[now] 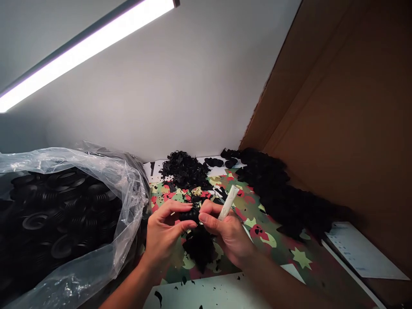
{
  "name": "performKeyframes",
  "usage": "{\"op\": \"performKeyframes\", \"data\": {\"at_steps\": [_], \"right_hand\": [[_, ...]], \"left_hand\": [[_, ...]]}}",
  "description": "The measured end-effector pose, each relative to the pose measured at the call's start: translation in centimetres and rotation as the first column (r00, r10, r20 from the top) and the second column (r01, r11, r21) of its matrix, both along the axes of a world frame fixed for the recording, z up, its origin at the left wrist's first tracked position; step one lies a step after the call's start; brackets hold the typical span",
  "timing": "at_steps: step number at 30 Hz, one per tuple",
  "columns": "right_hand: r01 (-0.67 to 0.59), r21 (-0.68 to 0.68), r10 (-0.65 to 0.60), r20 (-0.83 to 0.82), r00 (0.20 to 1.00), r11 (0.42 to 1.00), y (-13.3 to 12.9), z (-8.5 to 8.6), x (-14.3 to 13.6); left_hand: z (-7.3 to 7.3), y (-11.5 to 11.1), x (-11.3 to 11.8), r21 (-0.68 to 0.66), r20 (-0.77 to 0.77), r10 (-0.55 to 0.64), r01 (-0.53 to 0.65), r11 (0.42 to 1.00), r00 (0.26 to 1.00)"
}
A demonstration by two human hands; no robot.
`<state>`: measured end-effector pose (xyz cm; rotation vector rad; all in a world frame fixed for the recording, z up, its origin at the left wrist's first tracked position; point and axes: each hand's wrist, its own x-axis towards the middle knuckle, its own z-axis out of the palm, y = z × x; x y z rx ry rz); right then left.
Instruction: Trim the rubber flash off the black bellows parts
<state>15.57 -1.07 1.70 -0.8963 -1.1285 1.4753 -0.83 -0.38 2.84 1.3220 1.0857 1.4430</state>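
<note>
My left hand (162, 231) is closed around a small black rubber-looking part (189, 214), pinched between thumb and fingers. My right hand (233, 236) grips a tool with a pale, flat handle (228, 202), which sticks up past the fingers. Its working end is hidden by my right fingertips, which meet the black part. Under both hands lies a dark heap of black pieces (199, 251) on a patterned camouflage-like sheet (267, 234).
On the left, a clear plastic bag (128, 206) is full of black ribbed parts (51, 214). Black shavings (185, 169) are piled at the back. A long mound of black pieces (273, 189) runs along the cardboard wall (347, 137). A white box-like item (367, 251) lies at right.
</note>
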Motion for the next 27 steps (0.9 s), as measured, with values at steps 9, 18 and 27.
{"op": "performKeyframes", "data": {"at_steps": [9, 18, 27], "right_hand": [[0.242, 0.357, -0.316, 0.167, 0.934, 0.902, 1.2, -0.4, 2.5], [-0.077, 0.546, -0.131, 0.330, 0.935, 0.834, 0.5, 0.1, 3.1], [-0.241, 0.831, -0.325, 0.439, 0.838, 0.501, 1.3, -0.7, 2.8]], "left_hand": [[-0.6, 0.5, -1.3, -0.023, -0.195, -0.070, 0.067, 0.997, 0.978], [-0.7, 0.7, -1.9, 0.096, -0.344, -0.077, 0.117, 0.989, 0.936], [-0.7, 0.6, -1.9, 0.159, -0.467, -0.064, 0.155, 0.975, 0.882]]}}
